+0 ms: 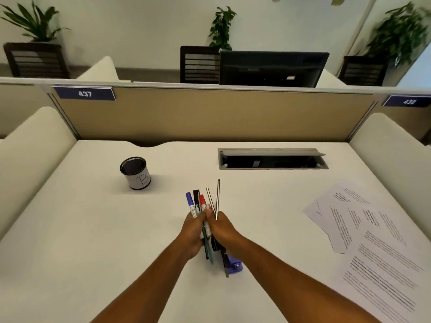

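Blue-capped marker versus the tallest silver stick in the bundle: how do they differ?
The blue-capped marker is thick, the silver stick thin and metallic. The marker sits at the left edge of the bundle by the left hand; the stick at its right, by the right hand. The stick pokes out further than the marker. Both point away from the person, gripped in one bundle.

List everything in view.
bundle of pens and markers: one, blue, black, red, teal plus two grey sticks, gripped upright over the desk
pen cup: one, black mesh, white label marked B, far left of desk
stapler: one, purple, under the right wrist
printed sheets: several, white, right side of desk
cable hatch: one, grey, open, far side of desk
monitor: one, black, beyond the partition
plants: three, green, at the back
chairs: three, dark, beyond the partition
left hand: one, grips bundle
right hand: one, grips bundle
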The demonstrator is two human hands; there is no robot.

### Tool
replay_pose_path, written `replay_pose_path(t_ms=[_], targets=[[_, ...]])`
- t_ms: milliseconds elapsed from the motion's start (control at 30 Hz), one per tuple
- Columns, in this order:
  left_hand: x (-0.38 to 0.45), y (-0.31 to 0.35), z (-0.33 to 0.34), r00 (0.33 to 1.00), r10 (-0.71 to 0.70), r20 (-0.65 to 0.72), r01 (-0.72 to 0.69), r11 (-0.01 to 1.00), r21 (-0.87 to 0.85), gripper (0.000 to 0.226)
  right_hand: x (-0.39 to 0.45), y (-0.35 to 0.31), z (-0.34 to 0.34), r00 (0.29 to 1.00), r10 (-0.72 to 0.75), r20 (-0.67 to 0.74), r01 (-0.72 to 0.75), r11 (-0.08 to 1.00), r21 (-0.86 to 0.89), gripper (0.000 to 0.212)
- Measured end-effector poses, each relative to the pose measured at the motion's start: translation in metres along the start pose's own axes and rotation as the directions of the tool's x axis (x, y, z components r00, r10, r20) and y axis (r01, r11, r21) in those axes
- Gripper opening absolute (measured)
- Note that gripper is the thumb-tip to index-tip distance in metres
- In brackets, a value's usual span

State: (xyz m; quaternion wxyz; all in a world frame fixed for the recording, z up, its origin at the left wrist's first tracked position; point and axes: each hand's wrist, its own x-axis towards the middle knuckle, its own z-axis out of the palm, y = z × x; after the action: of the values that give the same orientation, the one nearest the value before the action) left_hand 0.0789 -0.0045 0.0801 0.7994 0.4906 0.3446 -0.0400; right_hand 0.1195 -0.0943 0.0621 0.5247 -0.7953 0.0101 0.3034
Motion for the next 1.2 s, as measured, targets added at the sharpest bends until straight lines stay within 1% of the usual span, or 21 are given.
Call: replay_pose_path(t_ms=[33, 133, 233, 300, 433, 567, 667, 733, 800, 867, 933, 1067, 1167, 1200], targets=[[-0.001, -0.005, 0.0, 1.0, -0.006, -0.012, 0.006, 1.0, 0.003, 0.023, 0.0, 0.004, 0.002, 1.0, 0.017, 0.018, -0.017, 1.0, -0.016, 0.053], [-0.002, -0.019, -0.002, 0.998, -0.018, -0.055, 0.015, 0.998, -0.058, 0.027, 0.0, 0.013, 0.01, 0.999, 0.032, 0.03, -0.029, 0.996, -0.087, 0.052], [-0.005, -0.023, -0.005, 0.996, -0.042, -0.082, 0.036, 0.997, -0.073, 0.031, 0.0, 0.018, 0.014, 0.999, 0.023, 0.042, -0.017, 0.99, -0.143, 0.049], [-0.008, -0.022, -0.007, 0.995, -0.079, -0.063, 0.072, 0.993, -0.097, 0.032, 0.0, 0.023, 0.019, 0.998, 0.025, 0.06, -0.018, 0.993, -0.12, 0.047], [-0.024, -0.017, -0.026, 0.991, -0.133, -0.022, 0.125, 0.968, -0.22, 0.036, -0.009, 0.024, 0.047, 0.998, -0.004, 0.064, 0.01, 0.996, -0.091, 0.044], [-0.029, -0.012, -0.035, 0.985, -0.166, 0.051, 0.174, 0.932, -0.319, 0.036, -0.015, 0.024, 0.066, 0.996, -0.089, 0.01, 0.089, 0.968, -0.236, 0.048], [-0.026, -0.008, -0.048, 0.984, -0.157, 0.08, 0.173, 0.946, -0.272, 0.035, -0.017, 0.022, 0.074, 0.992, -0.125, 0.018, 0.124, 0.944, -0.307, 0.049], [-0.024, -0.006, -0.057, 0.984, -0.152, 0.093, 0.166, 0.971, -0.171, 0.034, -0.018, 0.022, 0.077, 0.986, -0.163, 0.047, 0.169, 0.937, -0.307, 0.045], [-0.016, -0.006, -0.063, 0.992, -0.114, 0.048, 0.116, 0.993, -0.039, 0.031, -0.019, 0.023, 0.077, 0.973, -0.221, 0.067, 0.23, 0.926, -0.299, 0.041], [-0.007, -0.005, -0.068, 0.998, -0.06, -0.004, 0.06, 0.997, 0.042, 0.031, -0.021, 0.025, 0.078, 0.963, -0.262, 0.056, 0.265, 0.899, -0.348, 0.042], [0.001, -0.003, -0.07, 0.999, -0.031, -0.018, 0.032, 0.998, 0.056, 0.034, -0.019, 0.025, 0.08, 0.959, -0.282, 0.026, 0.269, 0.878, -0.395, 0.042], [0.013, -0.002, -0.072, 0.998, -0.013, -0.056, 0.015, 1.0, 0.026, 0.032, -0.013, 0.022, 0.089, 0.969, -0.246, -0.001, 0.227, 0.895, -0.384, 0.038], [0.022, -0.004, -0.073, 0.994, 0.015, -0.108, -0.017, 1.0, -0.012, 0.031, -0.009, 0.023, 0.088, 0.95, -0.311, 0.027, 0.286, 0.835, -0.469, 0.04], [0.025, -0.004, -0.073, 0.993, 0.018, -0.12, -0.022, 0.999, -0.032, 0.031, -0.007, 0.023, 0.086, 0.944, -0.327, 0.037, 0.305, 0.827, -0.472, 0.042]])
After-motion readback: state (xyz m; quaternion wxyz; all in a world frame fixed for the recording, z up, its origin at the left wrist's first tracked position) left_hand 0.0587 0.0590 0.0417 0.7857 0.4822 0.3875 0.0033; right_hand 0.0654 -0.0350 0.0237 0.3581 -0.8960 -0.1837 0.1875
